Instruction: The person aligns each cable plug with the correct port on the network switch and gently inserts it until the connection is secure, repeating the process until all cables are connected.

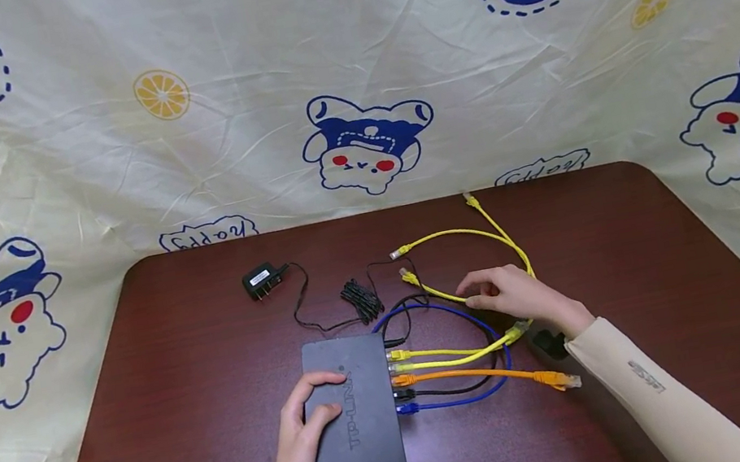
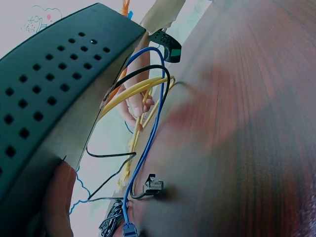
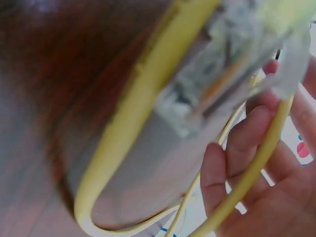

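Note:
A dark grey TP-LINK network switch [image 1: 373,461] lies before me, gripped at its left side by my left hand [image 1: 296,426]; its vented side [image 2: 54,74] faces the left wrist camera. Yellow, orange [image 1: 465,373], black and blue [image 1: 456,402] network cables run from its right side. Right of the switch, my right hand [image 1: 522,295] pinches a yellow network cable [image 1: 435,288] with its fingers curled. Close to the right wrist camera are a blurred clear plug [image 3: 197,94] and a loop of yellow cable [image 3: 113,128].
A black power adapter [image 1: 262,280] lies at the back left, its thin cord tied in a bundle [image 1: 362,301] behind the switch. More yellow cable ends [image 1: 472,200] reach the table's back edge. A patterned cloth [image 1: 236,147] hangs behind the brown table [image 1: 189,428].

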Available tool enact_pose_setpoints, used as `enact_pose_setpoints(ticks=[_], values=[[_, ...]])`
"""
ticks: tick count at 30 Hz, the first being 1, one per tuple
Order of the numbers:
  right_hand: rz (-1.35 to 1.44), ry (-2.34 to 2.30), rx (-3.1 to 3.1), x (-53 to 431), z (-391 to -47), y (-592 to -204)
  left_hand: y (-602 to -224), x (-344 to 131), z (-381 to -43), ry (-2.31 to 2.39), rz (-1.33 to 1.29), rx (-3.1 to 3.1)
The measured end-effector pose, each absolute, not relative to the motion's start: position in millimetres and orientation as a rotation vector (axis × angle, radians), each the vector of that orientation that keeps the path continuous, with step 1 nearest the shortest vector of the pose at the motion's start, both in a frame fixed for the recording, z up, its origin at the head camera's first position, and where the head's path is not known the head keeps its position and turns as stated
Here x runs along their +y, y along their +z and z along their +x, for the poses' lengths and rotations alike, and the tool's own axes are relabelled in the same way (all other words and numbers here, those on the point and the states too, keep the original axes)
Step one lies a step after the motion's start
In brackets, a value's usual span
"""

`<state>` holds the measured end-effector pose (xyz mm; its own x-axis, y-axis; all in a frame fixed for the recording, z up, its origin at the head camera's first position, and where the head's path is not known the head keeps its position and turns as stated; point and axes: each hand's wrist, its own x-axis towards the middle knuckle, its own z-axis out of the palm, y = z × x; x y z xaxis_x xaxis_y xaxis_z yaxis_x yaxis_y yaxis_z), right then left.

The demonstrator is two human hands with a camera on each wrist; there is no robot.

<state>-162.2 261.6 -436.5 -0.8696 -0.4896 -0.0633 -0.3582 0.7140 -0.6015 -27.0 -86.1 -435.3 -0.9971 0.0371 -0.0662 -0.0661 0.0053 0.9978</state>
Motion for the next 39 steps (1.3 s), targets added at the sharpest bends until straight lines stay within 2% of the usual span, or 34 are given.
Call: enact_pose_setpoints(ticks=[15,39], values=[[-0.61,-1.057,2.777,269,-141,-419,-436,-85,-26,2.161,-0.055,2.174],[-0.783,-1.254,2.83,267,-99,-376,-434,-85,-31,2.163,-0.086,2.172]])
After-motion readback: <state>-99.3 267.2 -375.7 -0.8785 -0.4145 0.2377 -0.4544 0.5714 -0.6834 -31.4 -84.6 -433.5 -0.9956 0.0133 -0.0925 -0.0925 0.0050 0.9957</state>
